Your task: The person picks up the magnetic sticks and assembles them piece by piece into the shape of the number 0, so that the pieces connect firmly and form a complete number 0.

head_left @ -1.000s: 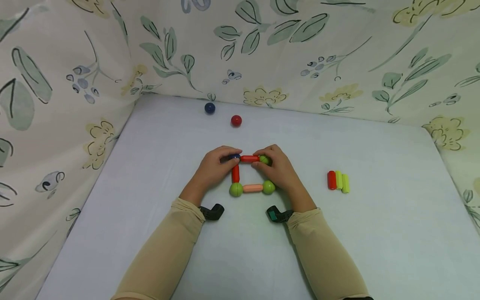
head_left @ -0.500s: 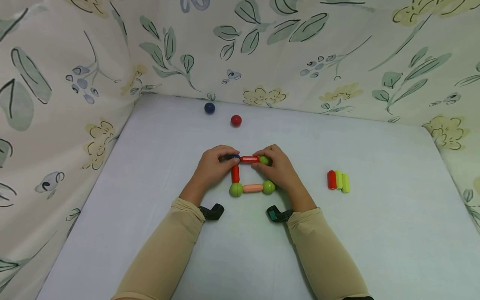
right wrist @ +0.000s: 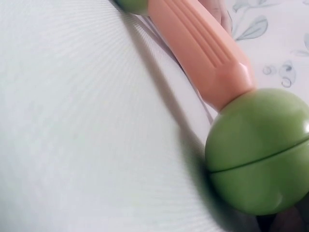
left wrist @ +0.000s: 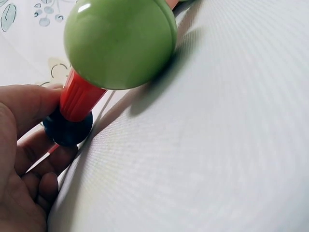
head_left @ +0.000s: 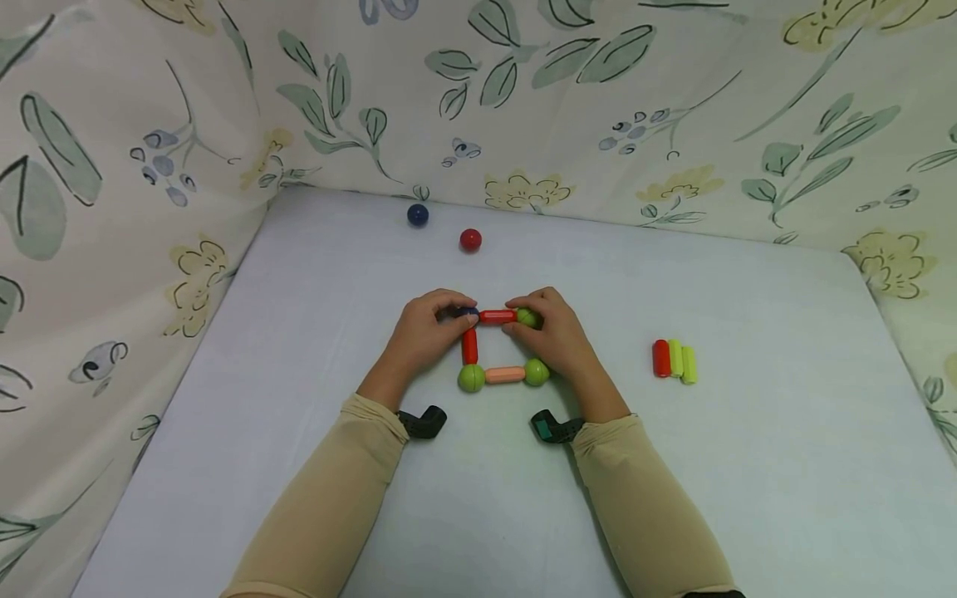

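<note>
Rod-and-ball frame [head_left: 505,375], a squarish build in glossy, plastic-looking pieces, sits between the left hand [head_left: 428,336] and the right hand [head_left: 555,336] on my feed. Left thumb and fingers are pinching the dark blue ball [left wrist: 68,131] at the far-left corner; right fingers are closed round the far-right green ball [head_left: 529,317], by the end of the far red rod [head_left: 498,316]. Another red rod [head_left: 469,347] forms the left side, and a ribbed pink rod [right wrist: 207,48] links the near-left green ball [head_left: 472,378] to the near-right green ball [head_left: 536,373]. The right side's behind the hand, so I can't tell if a rod's there. My worry: an uneven twist or pull could pop the far joints, and lifting just the far corners might make the unheld near end sag or drop off. Surroundings: pale floral cloth [head_left: 523,124] hangs behind and to the left, and the frame's mid-table on a white tabletop [head_left: 336,266]. Off right, a loose red rod [head_left: 661,359] and two yellow-green rods [head_left: 682,364] lie side by side; beyond the frame are a loose navy ball [head_left: 418,215] and a shiny red ball [head_left: 470,241], which a bump could send rolling.
</note>
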### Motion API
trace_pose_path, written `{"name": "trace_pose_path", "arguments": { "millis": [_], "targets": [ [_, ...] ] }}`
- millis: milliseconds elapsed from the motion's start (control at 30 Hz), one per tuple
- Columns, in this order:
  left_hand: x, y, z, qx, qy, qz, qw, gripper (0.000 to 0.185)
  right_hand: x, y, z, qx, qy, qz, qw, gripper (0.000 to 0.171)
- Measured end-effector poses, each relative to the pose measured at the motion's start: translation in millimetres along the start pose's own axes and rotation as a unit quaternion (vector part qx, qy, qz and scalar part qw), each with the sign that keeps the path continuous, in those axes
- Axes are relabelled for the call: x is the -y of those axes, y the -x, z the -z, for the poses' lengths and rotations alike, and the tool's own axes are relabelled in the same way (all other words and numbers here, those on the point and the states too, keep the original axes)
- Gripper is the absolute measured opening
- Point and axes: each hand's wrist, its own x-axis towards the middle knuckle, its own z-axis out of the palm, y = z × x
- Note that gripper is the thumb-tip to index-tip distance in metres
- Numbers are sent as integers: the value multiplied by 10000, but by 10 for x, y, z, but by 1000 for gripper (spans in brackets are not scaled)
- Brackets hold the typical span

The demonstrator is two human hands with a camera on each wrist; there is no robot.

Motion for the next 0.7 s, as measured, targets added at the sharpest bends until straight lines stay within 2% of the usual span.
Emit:
{"name": "trace_pose_path", "arguments": {
  "millis": [333,700],
  "targets": [
    [-10,9,9,437,-240,-92,9987,29,-20,3,-9,29,110,176,9998,34],
    [-16,14,2,234,-313,2,9992,24,-15,7,-13,-45,94,329,9994,28]
  ]
}}
